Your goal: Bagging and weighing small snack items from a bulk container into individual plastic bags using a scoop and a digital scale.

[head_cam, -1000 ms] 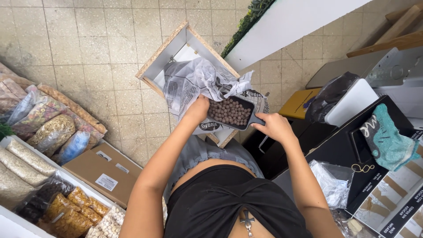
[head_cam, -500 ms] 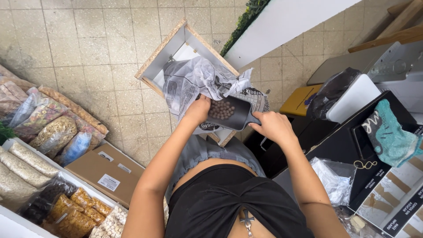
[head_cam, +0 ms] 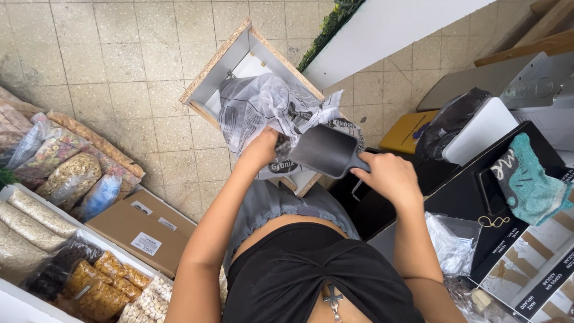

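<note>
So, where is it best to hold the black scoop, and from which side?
By its narrow handle, coming from the person's right: the handle sticks out that way from the wide scoop, and the right hand grips it there. The left hand holds the printed plastic bag.

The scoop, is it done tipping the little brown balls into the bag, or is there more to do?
Nearly done. The black scoop is tipped up toward the crinkly plastic bag, and no balls show on it from here, so this load looks poured. The right hand grips the scoop's handle and the left hand holds the bag's edge. The bag is not yet closed, and how full it is can't be seen.
</note>
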